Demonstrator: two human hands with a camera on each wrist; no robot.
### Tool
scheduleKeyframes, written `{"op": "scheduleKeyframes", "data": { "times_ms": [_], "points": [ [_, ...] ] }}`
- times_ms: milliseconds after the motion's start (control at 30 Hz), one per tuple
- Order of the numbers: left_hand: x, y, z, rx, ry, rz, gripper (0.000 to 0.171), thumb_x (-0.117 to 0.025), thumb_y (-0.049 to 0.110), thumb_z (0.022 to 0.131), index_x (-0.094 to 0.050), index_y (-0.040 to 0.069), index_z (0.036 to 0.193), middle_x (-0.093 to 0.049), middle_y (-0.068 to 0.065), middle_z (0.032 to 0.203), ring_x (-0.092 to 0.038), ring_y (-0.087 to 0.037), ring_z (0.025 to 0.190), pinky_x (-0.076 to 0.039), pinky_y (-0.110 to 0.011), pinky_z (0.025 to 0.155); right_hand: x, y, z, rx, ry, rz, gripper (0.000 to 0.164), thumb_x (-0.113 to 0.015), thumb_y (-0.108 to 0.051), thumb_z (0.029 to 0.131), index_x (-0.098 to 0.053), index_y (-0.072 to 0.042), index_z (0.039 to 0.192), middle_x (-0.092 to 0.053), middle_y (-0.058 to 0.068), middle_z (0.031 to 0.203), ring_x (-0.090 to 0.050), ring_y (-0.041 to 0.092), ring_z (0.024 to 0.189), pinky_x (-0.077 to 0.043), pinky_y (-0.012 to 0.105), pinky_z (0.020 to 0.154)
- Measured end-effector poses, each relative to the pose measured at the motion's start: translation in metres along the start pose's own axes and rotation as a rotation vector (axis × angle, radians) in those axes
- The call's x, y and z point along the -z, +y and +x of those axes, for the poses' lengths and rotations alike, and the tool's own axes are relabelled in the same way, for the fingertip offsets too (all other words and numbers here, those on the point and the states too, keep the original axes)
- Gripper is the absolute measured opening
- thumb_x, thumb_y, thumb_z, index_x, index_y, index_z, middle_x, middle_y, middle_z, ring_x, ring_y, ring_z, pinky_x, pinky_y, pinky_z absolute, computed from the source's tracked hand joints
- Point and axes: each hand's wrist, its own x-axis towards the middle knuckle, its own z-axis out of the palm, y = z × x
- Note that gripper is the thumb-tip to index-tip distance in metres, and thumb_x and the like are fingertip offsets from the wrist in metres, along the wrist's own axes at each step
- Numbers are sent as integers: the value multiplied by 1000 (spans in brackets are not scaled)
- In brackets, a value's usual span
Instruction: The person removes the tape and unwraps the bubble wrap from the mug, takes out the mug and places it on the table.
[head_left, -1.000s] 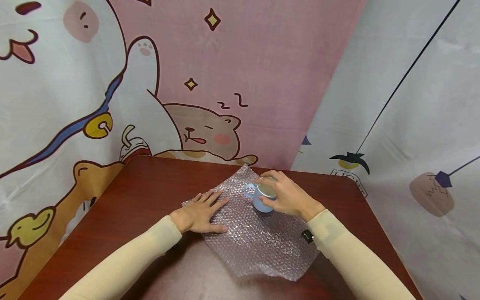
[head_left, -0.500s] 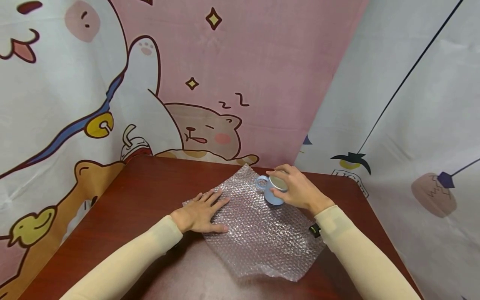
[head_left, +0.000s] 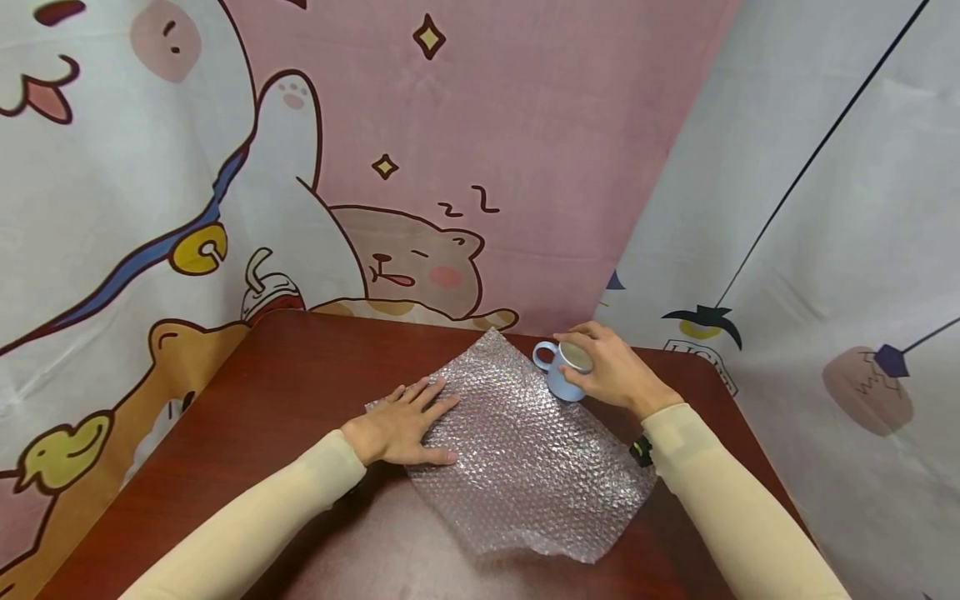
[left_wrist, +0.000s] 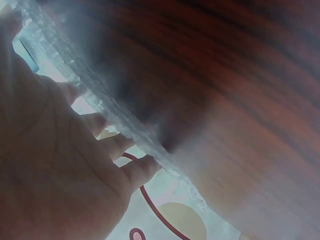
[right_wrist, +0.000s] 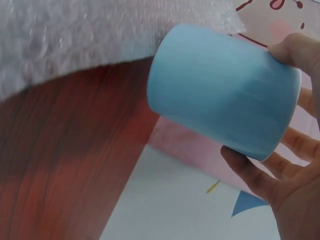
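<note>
In the head view, a sheet of bubble wrap (head_left: 517, 450) lies flat on the dark red table. My left hand (head_left: 405, 425) rests on its left corner with fingers spread; the left wrist view has the palm (left_wrist: 55, 155) close beside the wrap's edge. A light blue mug (head_left: 564, 379) is upright at the wrap's upper right edge, its handle pointing left. My right hand (head_left: 615, 367) grips it round the rim from the right. The right wrist view shows the mug's side (right_wrist: 220, 90) between thumb and fingers; whether its base touches the surface I cannot tell.
The wooden table (head_left: 322, 358) reaches back to a hanging cartoon-print cloth (head_left: 525, 150), which also runs along the left and right sides. A small black device (head_left: 641, 450) sits under the right wrist, by the wrap's right edge.
My right hand has carried the mug to the right and slightly back, from over the wrap's upper middle to its upper right edge. The left hand has stayed in place.
</note>
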Motion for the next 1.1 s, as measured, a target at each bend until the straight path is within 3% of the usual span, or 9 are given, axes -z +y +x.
{"op": "scheduleKeyframes", "data": {
  "times_ms": [567,833,1100],
  "points": [
    [1,0,1,4,0,11,107,-58,87,105,-25,28,188,-16,-14,197,-17,-45,184,-23,-70,146,2,33,-2,-130,-20,-4,53,-84,-26,106,-74,-10,155,-68,26,150,-72,49,130,-65,65,104],
    [0,-1,1,2,-3,15,107,-58,88,105,-25,29,188,-15,-14,198,-18,-44,184,-23,-70,146,2,46,-4,-169,-38,-8,54,-85,-25,104,-74,-6,154,-68,29,146,-76,45,113,-67,53,85],
    [0,-1,2,6,-8,17,106,-57,88,105,-25,30,188,-15,-13,198,-17,-43,184,-23,-69,147,0,56,-4,-179,-36,-19,54,-86,-22,103,-74,-2,152,-69,33,145,-76,43,108,-67,50,82]
  ]
}}
